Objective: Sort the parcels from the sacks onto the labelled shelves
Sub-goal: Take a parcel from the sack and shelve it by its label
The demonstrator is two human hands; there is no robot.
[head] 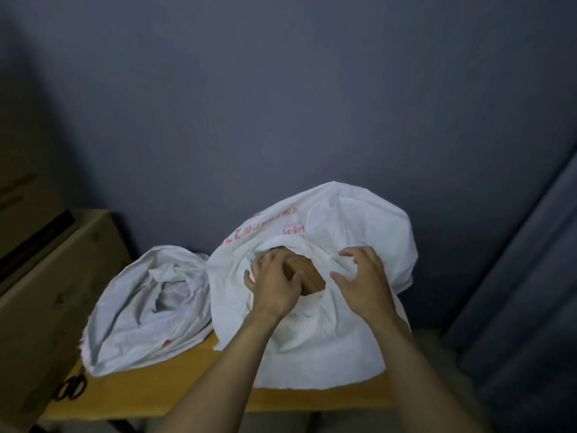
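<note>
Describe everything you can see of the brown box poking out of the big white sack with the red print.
The brown box looks like plain cardboard, with flat faces and a corner pointing right. Only part shows; the rest is hidden in the mouth of the white sack, whose cloth rings it. It sits tilted. The left hand grips it from the near left, fingers curled over its top. The right hand is beside it, not touching. No label can be made out.
</note>
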